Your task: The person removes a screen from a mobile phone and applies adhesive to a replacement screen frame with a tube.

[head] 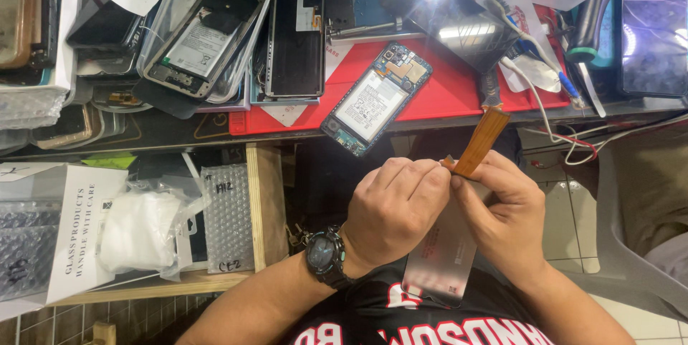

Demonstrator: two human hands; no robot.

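Your left hand [394, 209], a dark watch [324, 253] on its wrist, was curled tight, fingertips pinching the base of the orange flex ribbon [481, 141] where it met the phone display panel [441, 255]. Your right hand [502, 212] gripped the same panel from the other side, thumb pressed by the ribbon's root, so both hands held it above your lap with the ribbon sticking up toward the bench. Beyond, an opened phone with its battery showing [375, 99] lay tilted on the red mat [444, 90], well apart from your hands.
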